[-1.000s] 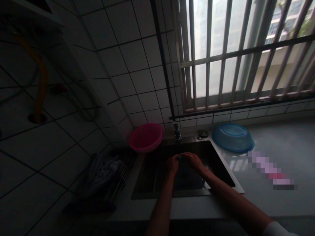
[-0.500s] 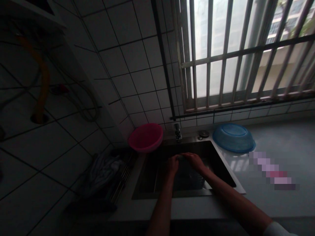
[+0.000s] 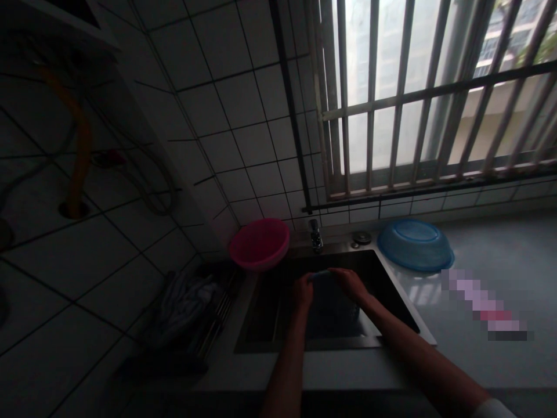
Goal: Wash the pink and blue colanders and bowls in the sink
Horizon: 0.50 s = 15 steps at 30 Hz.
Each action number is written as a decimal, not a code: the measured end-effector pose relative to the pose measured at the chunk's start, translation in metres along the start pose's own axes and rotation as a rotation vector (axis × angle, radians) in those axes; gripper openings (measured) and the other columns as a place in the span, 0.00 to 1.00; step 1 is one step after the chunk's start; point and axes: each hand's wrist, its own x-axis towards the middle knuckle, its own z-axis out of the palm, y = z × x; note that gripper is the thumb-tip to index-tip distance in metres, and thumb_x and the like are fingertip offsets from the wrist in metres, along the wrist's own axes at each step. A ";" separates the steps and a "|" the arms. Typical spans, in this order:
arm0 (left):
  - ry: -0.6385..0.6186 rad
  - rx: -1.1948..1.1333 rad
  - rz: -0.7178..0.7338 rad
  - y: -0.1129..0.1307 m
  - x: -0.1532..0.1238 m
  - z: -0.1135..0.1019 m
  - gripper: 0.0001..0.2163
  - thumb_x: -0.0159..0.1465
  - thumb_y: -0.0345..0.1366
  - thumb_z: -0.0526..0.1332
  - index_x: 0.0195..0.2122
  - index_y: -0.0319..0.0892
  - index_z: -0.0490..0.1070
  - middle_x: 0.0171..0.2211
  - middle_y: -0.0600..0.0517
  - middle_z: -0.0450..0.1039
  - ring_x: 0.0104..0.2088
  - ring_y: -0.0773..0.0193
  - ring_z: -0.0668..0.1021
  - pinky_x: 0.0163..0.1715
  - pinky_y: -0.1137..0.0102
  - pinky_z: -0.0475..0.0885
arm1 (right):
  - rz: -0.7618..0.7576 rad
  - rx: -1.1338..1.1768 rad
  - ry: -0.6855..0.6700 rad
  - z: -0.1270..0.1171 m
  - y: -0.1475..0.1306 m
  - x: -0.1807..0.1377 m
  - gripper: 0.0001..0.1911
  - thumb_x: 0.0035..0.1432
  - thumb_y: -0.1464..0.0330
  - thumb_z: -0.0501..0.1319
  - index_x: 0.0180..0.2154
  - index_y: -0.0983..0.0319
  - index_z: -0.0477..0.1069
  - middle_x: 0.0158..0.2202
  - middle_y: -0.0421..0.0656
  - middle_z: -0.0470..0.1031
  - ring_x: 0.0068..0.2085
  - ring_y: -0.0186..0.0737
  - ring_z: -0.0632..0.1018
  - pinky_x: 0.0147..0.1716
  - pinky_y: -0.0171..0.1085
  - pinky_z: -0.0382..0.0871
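Both my hands reach into the dark metal sink (image 3: 391,296) below the faucet (image 3: 315,234). My left hand (image 3: 302,290) and my right hand (image 3: 350,283) are closed on the two ends of a dark blue item (image 3: 324,276) held between them; it is too dim to make out what it is. A dark container (image 3: 335,316) sits in the sink under my hands.
A pink basin (image 3: 260,244) stands left of the faucet, and a blue basin (image 3: 415,244) lies upside down on the white counter (image 3: 500,261) at the right. A striped cloth (image 3: 185,302) lies on a rack at the left. Barred window behind; tiled wall on the left.
My hands have drawn slightly apart, so more of the dark blue item shows between them. The view has shifted a little.
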 end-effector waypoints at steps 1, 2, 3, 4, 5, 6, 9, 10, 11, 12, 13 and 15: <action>0.039 -0.017 -0.039 -0.002 0.001 -0.003 0.17 0.69 0.29 0.58 0.54 0.50 0.80 0.52 0.50 0.83 0.52 0.59 0.82 0.54 0.68 0.72 | 0.043 0.020 0.020 -0.005 0.006 0.000 0.24 0.67 0.73 0.54 0.60 0.55 0.77 0.55 0.44 0.81 0.54 0.46 0.83 0.56 0.42 0.75; 0.079 -0.036 -0.075 -0.003 0.002 -0.005 0.17 0.70 0.30 0.57 0.55 0.49 0.79 0.53 0.48 0.82 0.53 0.59 0.82 0.54 0.69 0.72 | 0.087 0.031 0.045 -0.009 0.010 -0.001 0.23 0.68 0.72 0.54 0.60 0.56 0.77 0.55 0.45 0.82 0.53 0.47 0.83 0.55 0.42 0.75; 0.105 -0.051 -0.097 -0.003 0.002 -0.005 0.16 0.71 0.31 0.57 0.56 0.47 0.79 0.53 0.47 0.82 0.53 0.59 0.82 0.53 0.69 0.73 | 0.117 0.033 0.068 -0.011 0.013 -0.001 0.23 0.68 0.72 0.54 0.60 0.56 0.77 0.54 0.46 0.82 0.53 0.48 0.83 0.55 0.43 0.75; 0.108 -0.055 -0.095 -0.001 0.002 -0.004 0.16 0.71 0.32 0.57 0.56 0.46 0.79 0.54 0.46 0.82 0.53 0.59 0.82 0.53 0.69 0.73 | 0.125 0.027 0.081 -0.011 0.013 -0.002 0.22 0.68 0.72 0.55 0.60 0.57 0.77 0.55 0.47 0.82 0.53 0.48 0.83 0.55 0.43 0.75; 0.086 -0.047 -0.091 0.001 0.002 -0.002 0.15 0.71 0.32 0.58 0.55 0.47 0.79 0.53 0.47 0.82 0.53 0.58 0.82 0.53 0.68 0.73 | 0.109 0.015 0.081 -0.009 0.010 -0.002 0.23 0.68 0.73 0.55 0.60 0.57 0.77 0.55 0.47 0.81 0.53 0.48 0.83 0.55 0.42 0.75; 0.040 -0.030 -0.063 0.004 0.001 0.002 0.15 0.70 0.31 0.59 0.55 0.48 0.79 0.53 0.47 0.82 0.53 0.57 0.82 0.53 0.68 0.73 | 0.075 0.001 0.068 -0.005 0.005 -0.002 0.24 0.67 0.74 0.55 0.60 0.58 0.77 0.57 0.47 0.81 0.54 0.47 0.83 0.56 0.42 0.74; -0.088 -0.010 0.029 0.010 -0.001 0.010 0.16 0.68 0.29 0.60 0.52 0.52 0.81 0.50 0.52 0.84 0.52 0.59 0.83 0.53 0.68 0.73 | -0.062 -0.013 -0.016 0.008 -0.012 -0.001 0.27 0.64 0.77 0.55 0.60 0.57 0.76 0.59 0.46 0.79 0.57 0.45 0.81 0.60 0.41 0.72; -0.101 -0.011 0.040 0.009 -0.001 0.010 0.17 0.68 0.28 0.60 0.51 0.53 0.81 0.50 0.53 0.84 0.52 0.59 0.82 0.54 0.69 0.72 | -0.088 -0.009 -0.034 0.010 -0.014 0.000 0.28 0.63 0.77 0.55 0.61 0.57 0.76 0.60 0.45 0.78 0.58 0.44 0.80 0.61 0.41 0.71; -0.094 -0.013 0.036 0.007 -0.001 0.009 0.17 0.67 0.28 0.60 0.51 0.54 0.81 0.51 0.54 0.83 0.53 0.60 0.82 0.55 0.69 0.72 | -0.089 0.000 -0.038 0.010 -0.013 0.000 0.28 0.63 0.77 0.54 0.61 0.56 0.76 0.60 0.45 0.79 0.58 0.44 0.80 0.61 0.41 0.71; -0.069 -0.017 0.016 0.004 0.000 0.006 0.17 0.67 0.28 0.60 0.52 0.54 0.81 0.51 0.53 0.83 0.54 0.60 0.82 0.55 0.69 0.72 | -0.063 0.010 -0.028 0.008 -0.009 0.001 0.27 0.63 0.77 0.54 0.60 0.56 0.76 0.59 0.44 0.79 0.57 0.44 0.81 0.60 0.41 0.72; -0.033 -0.021 -0.012 0.001 0.001 0.003 0.17 0.68 0.28 0.60 0.53 0.53 0.80 0.52 0.53 0.83 0.54 0.60 0.82 0.55 0.69 0.72 | -0.018 0.020 -0.008 0.004 -0.002 0.001 0.27 0.64 0.76 0.54 0.60 0.57 0.76 0.57 0.45 0.80 0.56 0.45 0.81 0.59 0.42 0.73; 0.061 -0.038 -0.086 -0.003 0.003 -0.001 0.16 0.71 0.32 0.58 0.55 0.49 0.79 0.53 0.49 0.82 0.54 0.59 0.82 0.54 0.68 0.72 | 0.092 0.023 0.059 -0.004 0.011 0.000 0.25 0.65 0.76 0.54 0.59 0.59 0.77 0.55 0.47 0.82 0.54 0.49 0.83 0.57 0.43 0.75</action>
